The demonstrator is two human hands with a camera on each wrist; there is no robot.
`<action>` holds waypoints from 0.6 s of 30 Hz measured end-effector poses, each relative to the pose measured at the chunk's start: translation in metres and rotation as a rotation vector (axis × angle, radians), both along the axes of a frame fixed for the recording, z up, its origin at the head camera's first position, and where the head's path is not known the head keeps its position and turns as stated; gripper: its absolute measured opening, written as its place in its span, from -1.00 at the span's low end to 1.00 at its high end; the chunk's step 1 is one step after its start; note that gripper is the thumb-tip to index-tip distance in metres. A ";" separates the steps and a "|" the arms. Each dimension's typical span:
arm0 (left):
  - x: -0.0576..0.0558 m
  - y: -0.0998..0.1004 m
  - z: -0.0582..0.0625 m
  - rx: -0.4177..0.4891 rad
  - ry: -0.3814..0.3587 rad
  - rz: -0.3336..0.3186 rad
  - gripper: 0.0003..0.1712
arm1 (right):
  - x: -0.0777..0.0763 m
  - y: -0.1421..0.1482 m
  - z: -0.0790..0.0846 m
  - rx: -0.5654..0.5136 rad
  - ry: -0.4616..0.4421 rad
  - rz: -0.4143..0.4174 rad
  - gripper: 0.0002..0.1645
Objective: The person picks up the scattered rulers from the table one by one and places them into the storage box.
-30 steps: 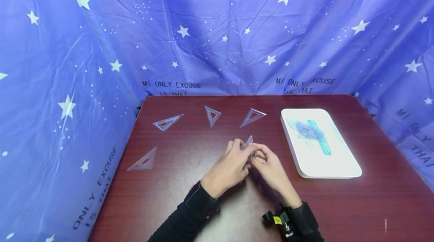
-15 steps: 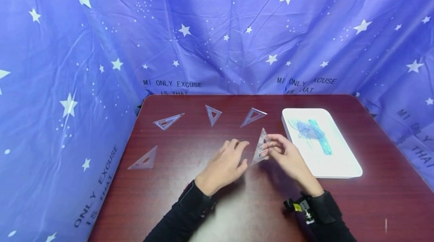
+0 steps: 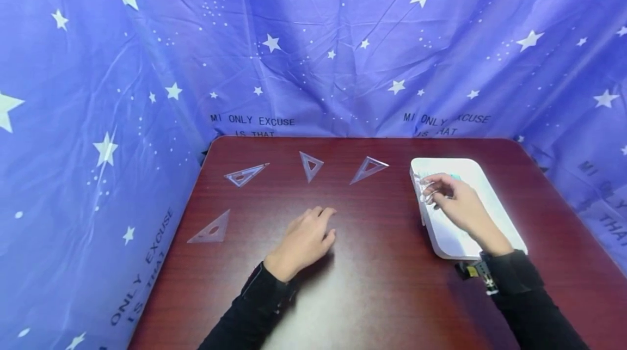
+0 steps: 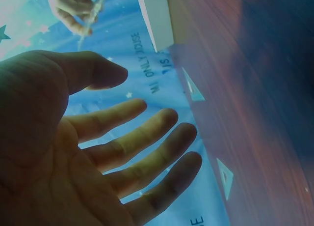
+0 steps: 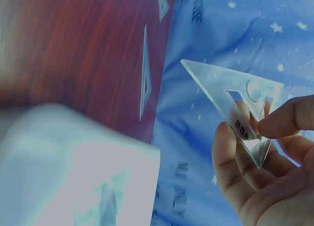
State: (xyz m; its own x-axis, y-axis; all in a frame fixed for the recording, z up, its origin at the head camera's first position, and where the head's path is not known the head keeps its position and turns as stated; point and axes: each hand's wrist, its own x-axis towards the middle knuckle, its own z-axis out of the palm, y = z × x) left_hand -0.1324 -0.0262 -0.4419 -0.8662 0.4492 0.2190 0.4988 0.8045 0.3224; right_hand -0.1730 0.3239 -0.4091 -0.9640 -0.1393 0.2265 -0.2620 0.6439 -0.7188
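Since half a second ago, the right hand (image 3: 458, 206) has carried its set square (image 5: 235, 79) rightward, from the middle of the tabletop (image 3: 372, 263) to the left edge of the white box (image 3: 495, 219), while the left hand (image 3: 301, 241) has drawn back a little toward the near left. Thumb and fingers of the right hand pinch the set square, which is raised clear of the box. The left hand holds nothing, its fingers loosely spread over the middle of the tabletop. Four more lie flat: one (image 3: 221, 232) by the left edge, one (image 3: 249, 175) near the far left corner, and two, middle (image 3: 308, 172) and right (image 3: 364, 172), along the far edge. Something bluish (image 5: 105, 201) shows on the box, partly hidden by the right hand in the head view.
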 end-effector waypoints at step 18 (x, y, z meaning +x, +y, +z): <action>0.000 -0.013 0.001 0.009 -0.097 0.041 -0.56 | -0.080 0.082 -0.022 0.411 -0.211 0.024 -0.77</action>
